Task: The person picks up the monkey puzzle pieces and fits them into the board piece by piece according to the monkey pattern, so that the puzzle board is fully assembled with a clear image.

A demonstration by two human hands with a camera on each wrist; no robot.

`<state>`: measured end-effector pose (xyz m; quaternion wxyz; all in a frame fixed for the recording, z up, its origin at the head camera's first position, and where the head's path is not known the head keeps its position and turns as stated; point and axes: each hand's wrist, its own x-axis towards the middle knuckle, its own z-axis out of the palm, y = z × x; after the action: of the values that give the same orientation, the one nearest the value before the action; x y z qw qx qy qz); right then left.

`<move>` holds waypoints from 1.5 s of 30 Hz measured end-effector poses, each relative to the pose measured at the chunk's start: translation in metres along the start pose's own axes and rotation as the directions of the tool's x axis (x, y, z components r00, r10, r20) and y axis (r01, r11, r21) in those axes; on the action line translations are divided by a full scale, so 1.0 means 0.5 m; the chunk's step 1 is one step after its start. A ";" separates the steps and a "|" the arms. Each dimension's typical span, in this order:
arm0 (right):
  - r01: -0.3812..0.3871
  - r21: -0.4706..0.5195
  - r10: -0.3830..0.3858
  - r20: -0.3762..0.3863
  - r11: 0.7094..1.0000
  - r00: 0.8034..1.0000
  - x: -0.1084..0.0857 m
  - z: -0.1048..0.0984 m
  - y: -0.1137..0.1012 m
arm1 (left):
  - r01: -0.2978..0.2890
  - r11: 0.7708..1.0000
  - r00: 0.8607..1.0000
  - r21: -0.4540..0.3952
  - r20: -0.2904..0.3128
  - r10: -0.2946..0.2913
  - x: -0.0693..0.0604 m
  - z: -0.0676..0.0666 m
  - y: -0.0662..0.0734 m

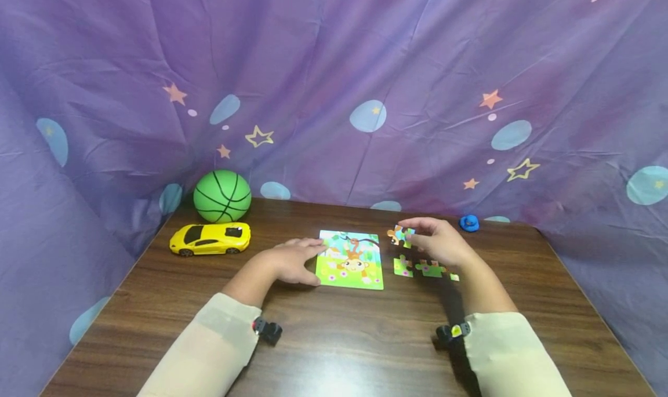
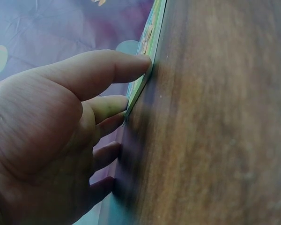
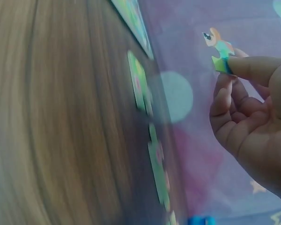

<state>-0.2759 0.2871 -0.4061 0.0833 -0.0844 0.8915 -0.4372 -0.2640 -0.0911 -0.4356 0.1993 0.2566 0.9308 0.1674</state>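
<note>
My left hand [image 1: 294,262] rests at the left edge of a square puzzle board [image 1: 348,278] printed with a hanging monkey. Its thumb touches the board's near edge in the left wrist view, and its fingers are fairly straight. To the right, my right hand [image 1: 443,241] pinches a puzzle piece [image 3: 222,55] between thumb and fingers, raised above the table. Below that hand lie a green puzzle piece [image 1: 403,266], another green piece [image 1: 430,269] and a small piece [image 1: 454,277], partly hidden in the head view.
A green ball [image 1: 222,196] stands at the table's back left, with a yellow toy car [image 1: 211,239] in front of it. Far right sits a small blue object [image 1: 469,223]. A purple patterned cloth [image 1: 313,66] hangs behind the brown wooden table [image 1: 355,339].
</note>
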 end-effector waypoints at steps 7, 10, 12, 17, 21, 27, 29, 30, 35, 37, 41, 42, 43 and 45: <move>0.018 0.011 -0.019 0.036 1.000 0.999 0.027 0.045 -0.028 | -0.005 1.000 1.000 0.000 0.002 0.005 -0.001 -0.003 0.001; 0.023 0.021 -0.024 0.052 1.000 0.998 0.034 0.058 -0.040 | -0.004 1.000 1.000 -0.004 0.004 0.004 -0.001 -0.003 0.002; 0.033 0.025 -0.034 0.050 0.999 0.998 0.039 0.064 -0.048 | -0.002 1.000 1.000 -0.004 0.005 0.002 -0.002 -0.003 0.003; 0.060 0.047 -0.063 0.054 0.997 0.997 0.044 0.080 -0.060 | 0.005 1.000 1.000 -0.001 0.004 -0.005 0.001 0.000 0.001; 0.050 0.043 -0.053 0.069 0.998 0.996 0.046 0.096 -0.053 | 0.002 1.000 1.000 0.002 0.004 -0.002 0.002 0.002 0.000; 0.084 -0.004 -0.083 0.072 0.996 0.994 0.052 0.118 -0.039 | 0.003 1.000 1.000 -0.002 0.005 -0.003 0.000 -0.001 0.002; 0.068 -0.026 -0.066 0.084 0.997 0.994 0.052 0.121 -0.035 | 0.002 1.000 1.000 -0.001 0.005 -0.002 0.000 -0.002 0.002; 0.062 -0.039 -0.058 0.091 0.997 0.994 0.051 0.123 -0.033 | 0.001 1.000 1.000 0.000 0.005 -0.001 0.001 -0.002 0.002; 0.069 -0.122 -0.052 0.132 0.990 0.990 0.050 0.127 -0.026 | 0.005 1.000 1.000 0.002 0.008 -0.005 -0.001 -0.003 0.003; 0.078 -0.147 -0.057 0.141 0.986 0.988 0.050 0.129 -0.026 | 0.008 1.000 1.000 0.002 0.008 -0.008 -0.002 -0.003 0.004; 0.094 -0.188 -0.070 0.128 0.978 0.989 0.051 0.135 -0.028 | 0.021 1.000 1.000 0.015 0.015 -0.021 -0.002 -0.002 0.006; 0.098 -0.193 -0.075 0.123 0.976 0.990 0.050 0.137 -0.029 | 0.025 1.000 1.000 0.019 0.017 -0.025 -0.001 -0.001 0.006; 0.103 -0.197 -0.081 0.120 0.975 0.990 0.051 0.139 -0.030 | 0.028 0.999 0.999 0.024 0.019 -0.028 0.000 -0.001 0.006; 0.116 -0.203 -0.093 0.120 0.972 0.988 0.051 0.142 -0.032 | 0.030 0.999 0.999 0.028 0.022 -0.030 0.001 0.000 0.006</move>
<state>-0.2837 0.2173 -0.4384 0.0995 -0.1636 0.9210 -0.3393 -0.2631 -0.0883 -0.4345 0.2086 0.2472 0.9345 0.1488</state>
